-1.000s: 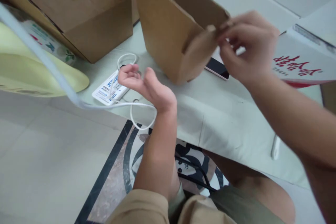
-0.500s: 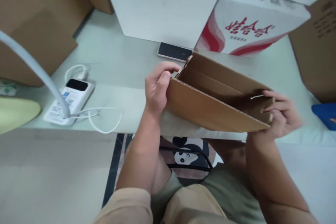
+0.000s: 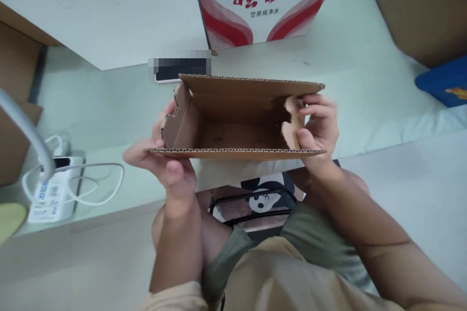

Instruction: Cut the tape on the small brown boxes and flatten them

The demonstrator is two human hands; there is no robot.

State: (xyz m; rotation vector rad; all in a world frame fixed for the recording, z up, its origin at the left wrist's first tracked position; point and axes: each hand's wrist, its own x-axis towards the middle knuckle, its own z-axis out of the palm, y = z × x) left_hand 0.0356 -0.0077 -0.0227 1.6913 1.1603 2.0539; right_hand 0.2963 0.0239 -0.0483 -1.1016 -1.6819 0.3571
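A small brown corrugated cardboard box [image 3: 237, 112] is held in front of me over the table edge, its open top facing me and its inside empty. My left hand [image 3: 166, 165] grips its left end, fingers under the near wall beside the left flap. My right hand [image 3: 315, 124] grips the right end, thumb and fingers pinching the right flap.
The pale green table [image 3: 365, 87] carries a white and red printed carton [image 3: 268, 2], a phone [image 3: 175, 70], a white power bank [image 3: 54, 189] with a looped white cable [image 3: 100, 180], brown cartons at both sides and a blue object [image 3: 443, 80]. A lamp neck [image 3: 25, 129] crosses left.
The box has turned square to me and opened wider, with its mouth toward me. Both hands shifted to its two ends. The view moved right, so the printed carton sits straight ahead.
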